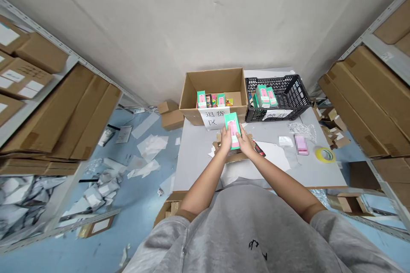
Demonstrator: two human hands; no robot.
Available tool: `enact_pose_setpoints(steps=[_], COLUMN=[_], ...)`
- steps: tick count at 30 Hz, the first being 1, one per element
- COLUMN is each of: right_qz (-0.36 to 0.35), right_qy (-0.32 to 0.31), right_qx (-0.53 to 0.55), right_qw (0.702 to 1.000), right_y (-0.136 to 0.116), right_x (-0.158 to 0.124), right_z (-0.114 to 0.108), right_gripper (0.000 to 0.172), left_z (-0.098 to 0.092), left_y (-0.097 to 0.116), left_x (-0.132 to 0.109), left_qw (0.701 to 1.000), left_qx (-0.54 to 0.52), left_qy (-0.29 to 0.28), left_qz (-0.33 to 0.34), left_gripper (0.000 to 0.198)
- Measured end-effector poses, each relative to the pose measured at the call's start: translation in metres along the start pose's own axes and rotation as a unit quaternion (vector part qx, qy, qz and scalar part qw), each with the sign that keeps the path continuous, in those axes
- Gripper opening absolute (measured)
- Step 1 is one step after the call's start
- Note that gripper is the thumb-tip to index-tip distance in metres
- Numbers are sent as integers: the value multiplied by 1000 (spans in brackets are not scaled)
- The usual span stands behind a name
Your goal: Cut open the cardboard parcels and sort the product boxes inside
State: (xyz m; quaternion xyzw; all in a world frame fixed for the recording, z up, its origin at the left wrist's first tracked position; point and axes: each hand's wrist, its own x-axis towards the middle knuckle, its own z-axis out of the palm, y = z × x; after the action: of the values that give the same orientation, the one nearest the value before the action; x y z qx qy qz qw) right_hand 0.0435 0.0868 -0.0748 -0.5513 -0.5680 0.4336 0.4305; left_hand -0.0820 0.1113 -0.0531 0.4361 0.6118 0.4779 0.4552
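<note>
A small green and pink product box (232, 126) is held upright between my two hands above the table. My left hand (226, 138) grips its left side, and my right hand (245, 140) closes on its right side. Beneath them lies an opened cardboard carton (237, 157), partly hidden by my hands. A red and black utility knife (259, 148) appears beside my right wrist. Behind the held box stands a large cardboard box (188, 115) with a paper sign and several small packages inside. To its right, a black plastic crate (294, 94) holds similar green and pink boxes.
On the table's right are a roll of yellow tape (325, 155), a pink slip (301, 144) and clear bubble wrap (304, 131). White paper (272, 158) lies under my right forearm. Shelves with cartons (64, 115) flank both sides. Paper scraps (153, 145) litter the blue floor.
</note>
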Motion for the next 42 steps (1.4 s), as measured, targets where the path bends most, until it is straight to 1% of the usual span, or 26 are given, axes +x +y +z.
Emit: enact_pose_setpoints(steps=[3,6,10,12,14,18,21,23,25,27,29,31,34,36,38,40,42], right_qz=[-20,-26,-31,-39,-48,-67,-75,-81,-93,-113,-139,-161,-167,-145,-111,-78,-51], right_qy=[15,12,1,13,27,42,37,21,0,-13,-10,0,9,9,2,-12,-31], right_qx=[-6,-14,-24,-38,-47,-25,-6,-6,-7,-7,-10,-26,-75,-112,-145,-173,-188], right_qw=[1000,999,999,998,997,997,996,996,996,993,990,987,983,983,983,982,980], right_y=[3,2,-2,-7,-13,-25,-34,-41,-49,-59,-70,-79,-83,-75,-60,-40,-15], right_x=[-4,-5,-5,-5,-6,-9,-8,-2,13,39,76,121,195,242,286,324,354], right_z=[0,-2,-7,-8,-9,-7,-8,-8,-8,-5,2,12,30,43,55,65,72], right_gripper=[87,82,71,67,64,63,65,67,68,71,74,75,76,78,81,83,85], left_z=[3,5,6,7,8,6,1,-4,-11,-19,-29,-37,-43,-43,-40,-37,-34], left_y=[0,2,7,10,13,21,30,38,48,60,74,86,96,94,85,70,51], left_x=[-7,-11,-15,-19,-24,-37,-45,-45,-38,-18,16,62,143,197,246,286,317], left_qw=[1000,1000,998,996,995,995,995,993,988,982,978,977,983,986,989,991,993], left_qx=[-14,-10,54,70,64,34,47,75,106,130,149,152,121,110,116,119,114], left_qy=[0,2,44,63,76,91,76,66,71,83,87,83,78,66,52,35,14], left_qz=[-1,3,-3,-8,-6,14,38,61,86,108,119,122,118,102,79,56,30], left_gripper=[55,54,47,43,42,44,50,54,58,61,62,60,56,53,51,49,43])
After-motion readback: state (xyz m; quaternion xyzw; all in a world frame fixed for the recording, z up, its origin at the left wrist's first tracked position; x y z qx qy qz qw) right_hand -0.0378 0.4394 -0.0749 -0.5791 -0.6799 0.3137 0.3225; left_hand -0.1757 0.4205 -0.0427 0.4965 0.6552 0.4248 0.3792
